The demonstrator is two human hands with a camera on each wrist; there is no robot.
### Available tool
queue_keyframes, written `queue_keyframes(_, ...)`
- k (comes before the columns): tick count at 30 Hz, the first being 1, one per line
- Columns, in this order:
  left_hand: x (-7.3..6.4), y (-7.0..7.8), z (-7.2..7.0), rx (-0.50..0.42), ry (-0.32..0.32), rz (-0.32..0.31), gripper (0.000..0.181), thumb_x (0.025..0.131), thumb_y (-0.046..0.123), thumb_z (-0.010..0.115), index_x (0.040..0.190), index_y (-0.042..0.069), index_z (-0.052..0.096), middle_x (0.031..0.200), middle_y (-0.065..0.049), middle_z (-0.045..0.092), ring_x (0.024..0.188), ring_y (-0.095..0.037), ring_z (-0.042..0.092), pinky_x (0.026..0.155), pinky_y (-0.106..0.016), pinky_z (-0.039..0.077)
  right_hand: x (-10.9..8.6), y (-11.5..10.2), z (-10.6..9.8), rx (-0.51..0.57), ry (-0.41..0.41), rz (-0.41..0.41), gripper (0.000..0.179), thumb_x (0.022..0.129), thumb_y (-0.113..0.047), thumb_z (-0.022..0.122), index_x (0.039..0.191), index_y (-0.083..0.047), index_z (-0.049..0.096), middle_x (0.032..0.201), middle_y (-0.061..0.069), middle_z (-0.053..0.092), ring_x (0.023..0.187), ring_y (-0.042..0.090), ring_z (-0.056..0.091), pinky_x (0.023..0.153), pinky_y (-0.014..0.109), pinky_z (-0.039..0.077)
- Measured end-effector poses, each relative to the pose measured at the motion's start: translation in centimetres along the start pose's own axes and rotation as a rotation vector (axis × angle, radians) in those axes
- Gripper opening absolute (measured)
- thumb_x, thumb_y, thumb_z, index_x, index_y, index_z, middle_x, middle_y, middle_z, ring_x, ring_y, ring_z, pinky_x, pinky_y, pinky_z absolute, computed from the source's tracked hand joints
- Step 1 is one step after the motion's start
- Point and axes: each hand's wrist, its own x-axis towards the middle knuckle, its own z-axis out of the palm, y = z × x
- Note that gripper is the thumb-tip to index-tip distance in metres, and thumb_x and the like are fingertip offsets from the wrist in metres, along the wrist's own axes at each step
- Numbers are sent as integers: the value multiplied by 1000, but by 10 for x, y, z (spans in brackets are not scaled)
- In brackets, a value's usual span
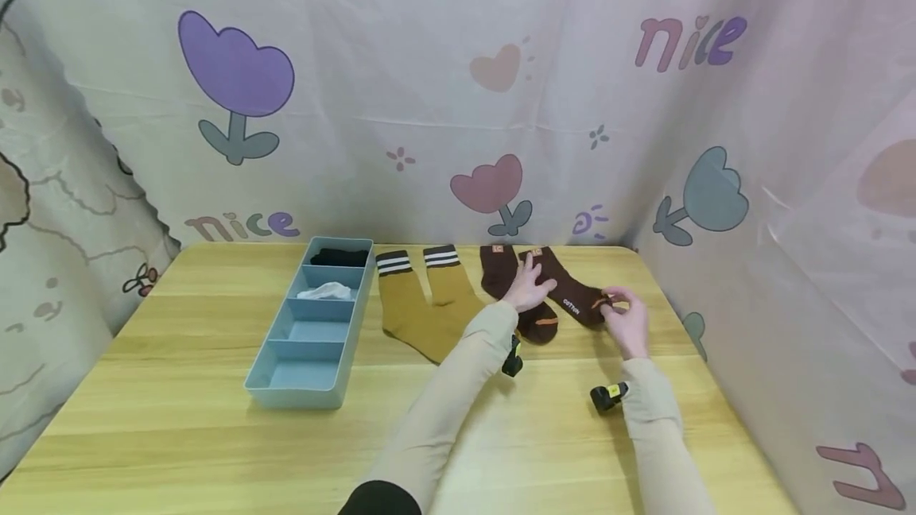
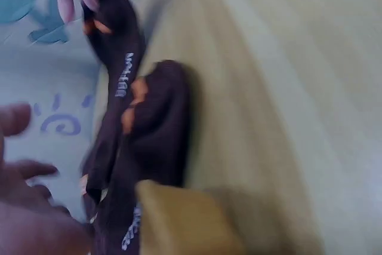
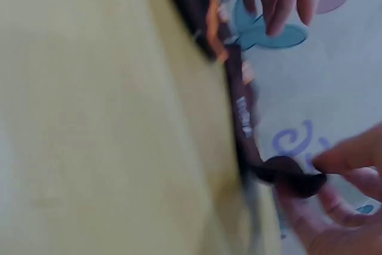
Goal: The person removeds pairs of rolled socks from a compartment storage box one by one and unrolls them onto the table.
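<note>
Two dark brown socks lie side by side at the back of the table, a left one (image 1: 538, 327) and a right one (image 1: 568, 292) with "COTTON" lettering. My right hand (image 1: 628, 323) pinches the right sock's toe, lifting it off the table; in the right wrist view the thumb and fingers (image 3: 340, 204) hold the dark toe (image 3: 292, 176). Above the socks, near their cuffs, hovers my left hand (image 1: 528, 288), its fingers spread. The left wrist view is blurred but shows that hand (image 2: 36, 213) holding nothing.
Two mustard socks (image 1: 422, 312) with striped cuffs lie left of the brown pair. Further left stands a blue-grey divided box (image 1: 348, 356), holding a black folded item (image 1: 339, 257) and a white one (image 1: 326, 291) in its back compartments. A patterned curtain (image 1: 401, 46) borders the table.
</note>
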Motion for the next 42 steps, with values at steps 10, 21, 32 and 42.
queue_keyframes(10, -30, 4, -1, 292, -72, -5, 59, 106, 31, 42, 155, 0, 34, 169, -11, 22, 159, -27, 12, 129, -46, 9, -13, 7, -5, -387, -90, -60, 38, 85, -3, 59, 121, 6, 67, 139, 32, 43, 132, 50, 32, 113, 60, 23)
queue_keyframes(21, -48, 6, -18, 239, -103, 13, 62, 103, 32, 46, 153, -3, 36, 167, -13, 28, 159, -30, 12, 129, -50, 9, -5, 8, -11, -445, -195, -29, 39, 89, -5, 60, 122, 14, 64, 117, 36, 66, 109, 49, 65, 97, 55, 50)
queue_keyframes(32, -81, 8, -55, 111, -114, 25, 64, 104, 32, 45, 154, -5, 32, 167, -15, 25, 159, -33, 9, 129, -52, 8, -7, -1, -19, -387, -187, -53, 44, 89, -7, 64, 131, 6, 62, 135, 36, 57, 113, 49, 65, 96, 57, 52)
queue_keyframes(42, -120, 3, -97, 27, -102, 10, 66, 103, 30, 51, 156, -1, 29, 169, -13, 18, 158, -31, 12, 129, -47, 12, -19, -20, -4, -361, -223, -172, 44, 90, -9, 68, 130, 6, 61, 137, 35, 48, 119, 48, 49, 100, 57, 40)
